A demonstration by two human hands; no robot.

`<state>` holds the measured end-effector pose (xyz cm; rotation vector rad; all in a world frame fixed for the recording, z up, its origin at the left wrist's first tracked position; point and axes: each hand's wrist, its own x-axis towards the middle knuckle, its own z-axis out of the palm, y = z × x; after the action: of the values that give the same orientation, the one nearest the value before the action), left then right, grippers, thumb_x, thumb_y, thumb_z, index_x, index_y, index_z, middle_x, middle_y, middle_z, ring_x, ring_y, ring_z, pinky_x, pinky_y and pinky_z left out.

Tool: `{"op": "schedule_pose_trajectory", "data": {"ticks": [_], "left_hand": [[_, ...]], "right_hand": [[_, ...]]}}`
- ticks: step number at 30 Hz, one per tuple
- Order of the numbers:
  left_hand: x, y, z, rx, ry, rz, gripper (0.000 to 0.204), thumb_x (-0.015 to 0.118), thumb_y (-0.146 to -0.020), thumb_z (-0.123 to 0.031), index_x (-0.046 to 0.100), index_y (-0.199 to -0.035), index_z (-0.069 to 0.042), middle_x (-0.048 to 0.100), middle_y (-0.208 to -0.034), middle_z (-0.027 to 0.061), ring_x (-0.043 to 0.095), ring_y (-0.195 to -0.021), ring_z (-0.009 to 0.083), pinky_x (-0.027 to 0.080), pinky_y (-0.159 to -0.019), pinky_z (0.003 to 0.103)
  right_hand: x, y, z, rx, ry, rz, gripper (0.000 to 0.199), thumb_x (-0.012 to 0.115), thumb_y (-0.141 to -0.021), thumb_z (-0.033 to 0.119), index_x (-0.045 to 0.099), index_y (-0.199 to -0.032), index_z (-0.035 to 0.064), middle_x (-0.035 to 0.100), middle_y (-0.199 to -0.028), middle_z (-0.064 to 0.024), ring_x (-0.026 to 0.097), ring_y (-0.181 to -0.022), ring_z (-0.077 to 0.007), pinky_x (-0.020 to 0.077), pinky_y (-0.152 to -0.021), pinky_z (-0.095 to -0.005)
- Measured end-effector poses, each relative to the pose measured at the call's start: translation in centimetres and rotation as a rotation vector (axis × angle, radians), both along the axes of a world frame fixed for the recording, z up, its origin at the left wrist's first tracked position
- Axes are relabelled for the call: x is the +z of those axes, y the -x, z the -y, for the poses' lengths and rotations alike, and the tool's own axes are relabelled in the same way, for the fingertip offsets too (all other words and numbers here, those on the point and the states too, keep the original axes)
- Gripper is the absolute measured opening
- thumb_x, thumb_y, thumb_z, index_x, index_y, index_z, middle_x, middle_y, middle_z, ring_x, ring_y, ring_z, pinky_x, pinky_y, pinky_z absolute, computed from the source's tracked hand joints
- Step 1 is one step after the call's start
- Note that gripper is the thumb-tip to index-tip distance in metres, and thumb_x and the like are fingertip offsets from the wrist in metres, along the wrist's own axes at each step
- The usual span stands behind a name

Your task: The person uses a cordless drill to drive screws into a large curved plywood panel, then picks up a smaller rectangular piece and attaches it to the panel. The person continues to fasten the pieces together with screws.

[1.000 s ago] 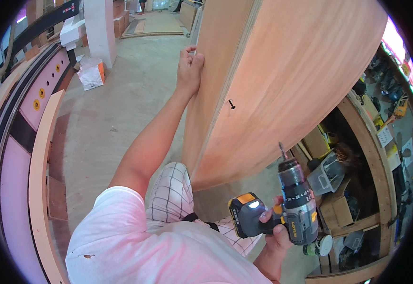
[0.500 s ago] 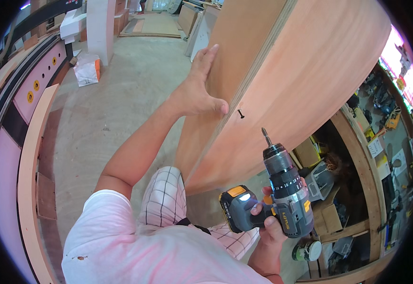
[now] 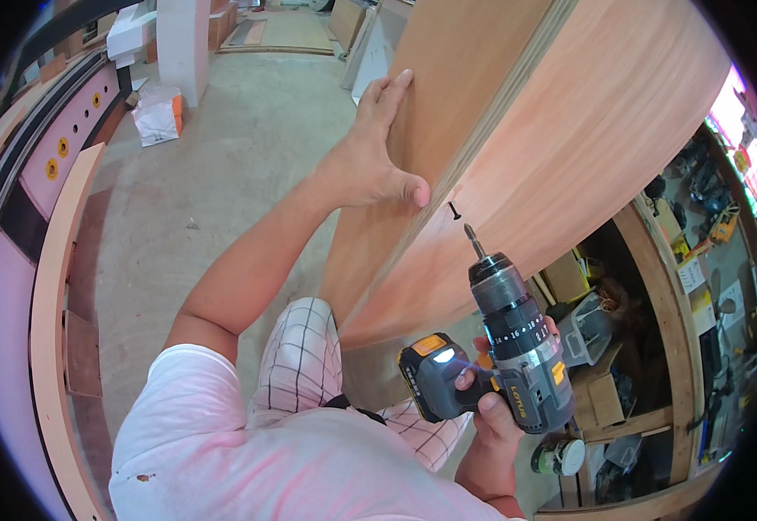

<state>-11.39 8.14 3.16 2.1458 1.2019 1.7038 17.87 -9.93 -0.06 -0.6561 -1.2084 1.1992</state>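
A dark screw (image 3: 456,211) sticks out of the pale face of a large plywood panel (image 3: 561,165), close to the edge. Another wooden panel (image 3: 456,78) meets that edge on the left. My left hand (image 3: 376,152) lies against this left panel with its fingers stretched and the thumb near the corner. In my right hand (image 3: 493,408), the fingers wrap round the grip of a grey and yellow cordless drill (image 3: 522,347). The driver bit (image 3: 474,240) points up toward the screw, its tip a short gap below the screw's head. A light on the drill's base glows.
At the right, a wooden shelf (image 3: 656,286) holds boxes and tools. A jar with a white lid (image 3: 561,456) stands below it. A white and orange bag (image 3: 158,115) sits on the concrete floor (image 3: 196,191). Along the left runs a long machine edge (image 3: 13,286) with a board (image 3: 57,304).
The drill has moved up and left, bringing its bit closer to the screw. My left hand still rests on the panel; the view has shifted slightly.
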Motion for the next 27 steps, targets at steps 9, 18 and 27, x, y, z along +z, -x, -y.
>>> {"op": "schedule_pose_trajectory", "data": {"ticks": [9, 18, 27], "left_hand": [[-0.1, -0.6, -0.7, -0.040, -0.018, 0.058, 0.169, 0.077, -0.031, -0.090, 0.010, -0.159, -0.004, 0.011, -0.160, 0.0302, 0.016, -0.150, 0.0474, 0.025, -0.121, 0.052], [-0.6, -1.1, -0.8, -0.069, 0.015, 0.096, 0.169, 0.079, -0.031, -0.088, 0.007, -0.161, -0.008, 0.006, -0.162, 0.0283, 0.007, -0.152, 0.0444, 0.019, -0.122, 0.052], [-0.5, -0.5, -0.9, -0.008, 0.000, 0.034, 0.170, 0.079, -0.031, -0.089, 0.004, -0.161, -0.008, 0.004, -0.161, 0.0327, 0.009, -0.151, 0.0476, 0.023, -0.121, 0.054]], "right_hand": [[0.2, 0.3, 0.3, -0.018, 0.037, 0.037, 0.114, 0.089, -0.067, 0.017, 0.017, -0.154, 0.0122, 0.061, -0.113, -0.0131, 0.066, -0.080, -0.0210, 0.0569, -0.072, -0.0357], [0.0, 0.3, 0.2, -0.044, -0.032, 0.041, 0.112, 0.088, -0.069, 0.016, 0.015, -0.155, 0.0116, 0.059, -0.118, -0.0144, 0.066, -0.082, -0.0212, 0.0568, -0.071, -0.0356], [0.5, -0.2, 0.5, -0.093, -0.139, 0.225, 0.106, 0.085, -0.072, 0.012, 0.018, -0.154, 0.0041, 0.062, -0.115, -0.0163, 0.068, -0.081, -0.0192, 0.0571, -0.073, -0.0316]]}}
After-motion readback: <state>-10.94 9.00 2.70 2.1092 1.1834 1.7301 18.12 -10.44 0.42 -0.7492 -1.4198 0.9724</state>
